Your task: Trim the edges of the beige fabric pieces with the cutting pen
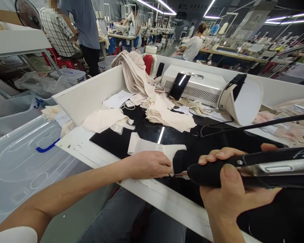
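Observation:
My right hand (pixel 230 189) is wrapped round a black pen-shaped hand tool (pixel 255 170) with a thin metal tip (pixel 179 174) that points left. The tip meets the edge of a cream fabric piece (pixel 152 146) lying on the black work surface (pixel 205 141). My left hand (pixel 149 164) rests on that fabric piece, fingers pressed down on it right beside the tool tip. A black cable (pixel 255 125) runs from the tool's side across the surface.
A pile of cream fabric pieces (pixel 152 101) lies further back, with paper slips (pixel 119 99) beside it. A white machine box (pixel 195 84) and a white lamp head (pixel 243 99) stand behind. Clear plastic bins (pixel 22 158) sit at the left. Other people work at tables in the background.

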Available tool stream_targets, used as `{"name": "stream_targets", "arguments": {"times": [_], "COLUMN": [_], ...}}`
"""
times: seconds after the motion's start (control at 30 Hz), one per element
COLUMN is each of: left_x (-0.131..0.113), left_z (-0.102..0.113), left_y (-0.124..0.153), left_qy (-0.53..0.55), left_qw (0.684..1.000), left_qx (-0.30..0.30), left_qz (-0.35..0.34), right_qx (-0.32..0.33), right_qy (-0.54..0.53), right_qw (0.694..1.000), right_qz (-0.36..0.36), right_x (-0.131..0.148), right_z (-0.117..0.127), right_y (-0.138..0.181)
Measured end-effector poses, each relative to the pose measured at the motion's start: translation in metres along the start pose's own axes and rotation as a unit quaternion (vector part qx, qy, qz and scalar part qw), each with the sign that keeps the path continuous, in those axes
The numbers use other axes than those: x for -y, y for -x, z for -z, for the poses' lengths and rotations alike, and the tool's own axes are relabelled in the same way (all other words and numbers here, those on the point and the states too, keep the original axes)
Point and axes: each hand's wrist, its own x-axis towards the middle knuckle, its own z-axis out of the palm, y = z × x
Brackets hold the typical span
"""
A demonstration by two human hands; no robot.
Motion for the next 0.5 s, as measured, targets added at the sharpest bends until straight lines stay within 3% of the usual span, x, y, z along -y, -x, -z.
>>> {"name": "stream_targets", "arguments": {"times": [0.5], "left_x": [-0.0015], "left_z": [-0.0032], "left_y": [0.0015], "left_qy": [-0.025], "left_qw": [1.0], "left_qx": [-0.007], "left_qz": [-0.01], "right_qx": [-0.013], "right_qy": [0.008], "right_qw": [1.0], "right_qz": [-0.006], "right_x": [0.001], "right_z": [-0.0032], "right_y": [-0.003]}}
